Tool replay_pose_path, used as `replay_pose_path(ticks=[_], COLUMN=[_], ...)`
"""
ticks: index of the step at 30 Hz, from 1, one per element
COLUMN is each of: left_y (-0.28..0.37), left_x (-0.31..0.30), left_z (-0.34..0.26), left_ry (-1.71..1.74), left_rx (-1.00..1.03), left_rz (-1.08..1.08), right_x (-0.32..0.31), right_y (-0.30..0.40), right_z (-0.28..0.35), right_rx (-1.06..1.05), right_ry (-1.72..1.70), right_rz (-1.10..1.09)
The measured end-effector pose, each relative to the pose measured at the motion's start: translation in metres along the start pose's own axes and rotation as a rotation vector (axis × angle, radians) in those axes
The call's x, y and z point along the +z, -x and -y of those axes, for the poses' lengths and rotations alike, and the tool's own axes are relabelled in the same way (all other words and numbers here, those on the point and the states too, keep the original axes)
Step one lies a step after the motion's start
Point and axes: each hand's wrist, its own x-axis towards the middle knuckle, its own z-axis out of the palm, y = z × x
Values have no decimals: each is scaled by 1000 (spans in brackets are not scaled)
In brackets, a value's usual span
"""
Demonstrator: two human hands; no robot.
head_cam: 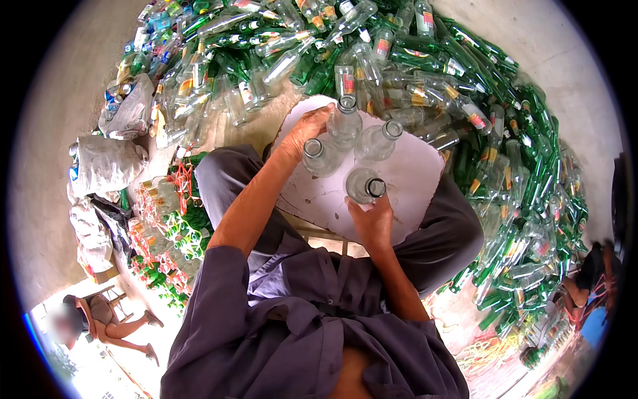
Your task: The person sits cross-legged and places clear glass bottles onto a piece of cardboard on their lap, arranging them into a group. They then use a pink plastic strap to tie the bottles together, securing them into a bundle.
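Note:
A white board [314,199] with an uneven edge lies across my lap. Four clear glass bottles would exceed a short count, so several stand on it with their mouths up. My right hand [374,219] grips the nearest clear glass bottle [360,185] low down, the thumb on its left side. At the board's far left, my left hand [311,128] has its fingertips beside the farthest clear glass bottle [344,127]; whether they close around it is hidden. Between the hands are a left clear glass bottle [321,159] and a right clear glass bottle [374,143].
A large heap of green and clear glass bottles [418,55] curves around the front and right. Bottles bundled with red string [184,184] stand at left, near stuffed plastic sacks [107,164]. A seated person [107,319] is at lower left; yellowish string [491,349] lies at lower right.

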Motion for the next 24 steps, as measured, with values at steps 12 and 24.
replay_pose_path(ticks=[12, 24], left_y=[22, 32], left_x=[11, 12], left_z=[-30, -29], left_ry=[-272, -638], left_rx=[133, 368], left_rz=[124, 33], right_x=[3, 19], right_y=[-20, -83], right_z=[-31, 4], right_rx=[13, 61], right_ry=[-90, -533], right_rz=[-29, -261])
